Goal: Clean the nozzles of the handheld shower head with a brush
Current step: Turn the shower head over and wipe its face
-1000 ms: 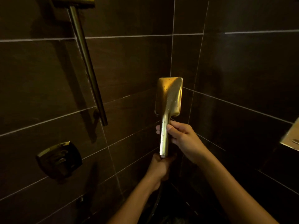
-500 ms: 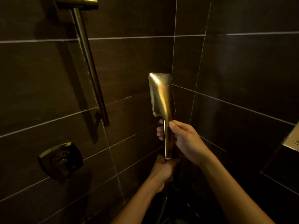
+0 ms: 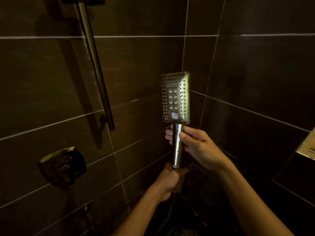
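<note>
Control plate: dark metal, low on the left tiled wall.
Slide bar: slanted down the same wall, above the plate.
Left hand: clenched round the bottom end of the handle.
Shower head: upright before the wall corner, nozzle face towards the camera, gripped by both hands.
Right hand: fingers wrapped round the upper handle just under the head, thumb on the front.
Ledge: pale, at the far right edge.

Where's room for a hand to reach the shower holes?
Free: between the dark metal slide bar and the gold square shower head, and right of it. Crowded: the handle below, gripped by right hand and left hand.
</note>
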`<control>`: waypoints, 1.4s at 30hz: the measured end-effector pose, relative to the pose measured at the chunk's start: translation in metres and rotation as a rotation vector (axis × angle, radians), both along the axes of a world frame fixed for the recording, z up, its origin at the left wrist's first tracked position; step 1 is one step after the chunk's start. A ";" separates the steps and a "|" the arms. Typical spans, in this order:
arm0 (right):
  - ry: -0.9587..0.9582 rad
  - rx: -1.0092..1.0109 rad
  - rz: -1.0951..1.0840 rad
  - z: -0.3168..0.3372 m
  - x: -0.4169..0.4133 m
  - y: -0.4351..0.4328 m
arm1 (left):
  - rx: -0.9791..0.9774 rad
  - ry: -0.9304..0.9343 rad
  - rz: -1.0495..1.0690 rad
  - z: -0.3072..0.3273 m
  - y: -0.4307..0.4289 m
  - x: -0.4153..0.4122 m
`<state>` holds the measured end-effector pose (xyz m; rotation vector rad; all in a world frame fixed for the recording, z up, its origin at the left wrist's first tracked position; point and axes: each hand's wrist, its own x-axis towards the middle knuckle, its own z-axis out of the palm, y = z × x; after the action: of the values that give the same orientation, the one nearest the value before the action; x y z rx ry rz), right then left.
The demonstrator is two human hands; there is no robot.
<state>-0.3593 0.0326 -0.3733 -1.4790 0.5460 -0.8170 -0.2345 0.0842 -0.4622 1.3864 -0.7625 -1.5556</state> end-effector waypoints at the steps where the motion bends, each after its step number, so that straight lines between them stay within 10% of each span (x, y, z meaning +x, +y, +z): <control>1: -0.028 0.023 0.009 0.001 0.000 0.000 | -0.002 0.017 -0.015 0.000 0.001 0.000; 7: 0.019 -0.139 -0.214 -0.001 0.010 0.002 | -0.053 -0.132 0.174 0.012 0.002 -0.008; 19: -0.200 0.175 -0.017 -0.007 0.009 0.009 | 0.027 0.021 -0.057 0.015 0.016 -0.006; 26: 0.111 -0.212 -0.410 -0.003 0.028 0.019 | -0.101 -0.240 0.250 0.012 0.006 -0.010; 42: -0.243 0.112 0.001 0.000 0.020 0.016 | -0.064 0.017 -0.041 0.021 0.022 -0.004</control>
<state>-0.3389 0.0482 -0.3736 -1.2561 0.4012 -0.9349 -0.2384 0.1066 -0.4417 1.3169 -0.8274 -1.5597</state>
